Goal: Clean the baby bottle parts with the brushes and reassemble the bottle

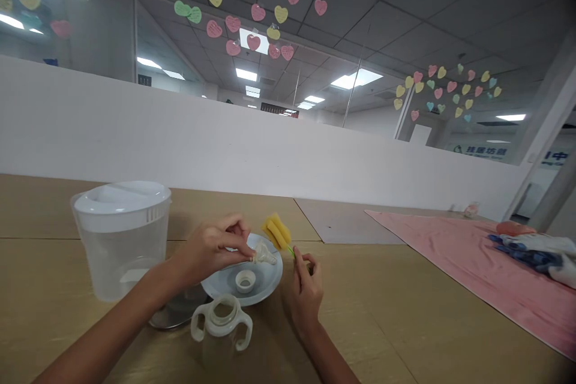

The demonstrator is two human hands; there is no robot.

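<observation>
My left hand [220, 245] pinches a clear bottle nipple [264, 254] above a pale blue-white bowl [270, 279]. Between the fingers of my right hand [308, 285] is the thin green handle of a yellow sponge brush [277, 232], its head raised just beyond the nipple. Inside the bowl lies a white ring-shaped collar [245, 281]. In front of the bowl stands a clear baby bottle [221, 321], uncapped, with a white handle on each side.
A lidded clear plastic pitcher [128, 246] stands at the left, near a dark round metal dish [177, 309] partly hidden by my left arm. A pink cloth [450, 252] covers the right side, with folded cloths [535, 252] on it. A low white wall [252, 150] borders the table.
</observation>
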